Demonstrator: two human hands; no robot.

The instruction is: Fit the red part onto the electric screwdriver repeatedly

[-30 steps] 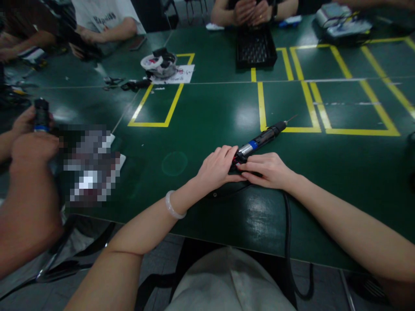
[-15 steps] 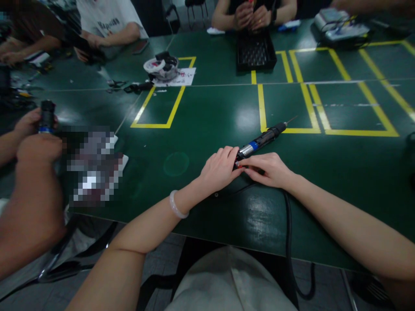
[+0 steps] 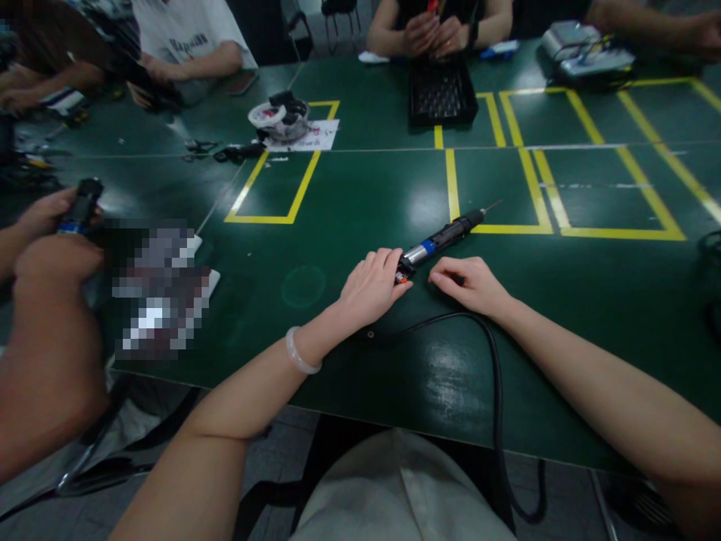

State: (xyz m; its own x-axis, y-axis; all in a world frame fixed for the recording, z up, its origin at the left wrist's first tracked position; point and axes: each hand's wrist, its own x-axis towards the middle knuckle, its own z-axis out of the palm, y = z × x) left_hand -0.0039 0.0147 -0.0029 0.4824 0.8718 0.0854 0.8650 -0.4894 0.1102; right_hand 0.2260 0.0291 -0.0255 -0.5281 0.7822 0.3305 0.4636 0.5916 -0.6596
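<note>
An electric screwdriver (image 3: pixel 444 239), black with a silver and a blue band, lies slantwise on the green table, its thin bit pointing away to the right. Wrapped over its rear end is my left hand (image 3: pixel 372 284), a pale bangle on that wrist. A small orange-red part (image 3: pixel 400 277) shows by the left thumb. My right hand (image 3: pixel 470 282) rests on the table just right of the tool, apart from it. Its fingers are curled and thumb and forefinger come together, with nothing seen in them. A black cord (image 3: pixel 494 353) runs past the right wrist and over the near edge.
Yellow tape outlines (image 3: pixel 510 228) mark the green table (image 3: pixel 349 195). Farther back are a black tray (image 3: pixel 442 105) and a roll-like bundle on white paper (image 3: pixel 309 137). At left, another person's hands hold a black tool (image 3: pixel 82 204). Others sit across the table.
My right hand has come off the rear end of the screwdriver and moved slightly right, its fingers curling. The screwdriver and my left hand have shifted slightly left in view.
</note>
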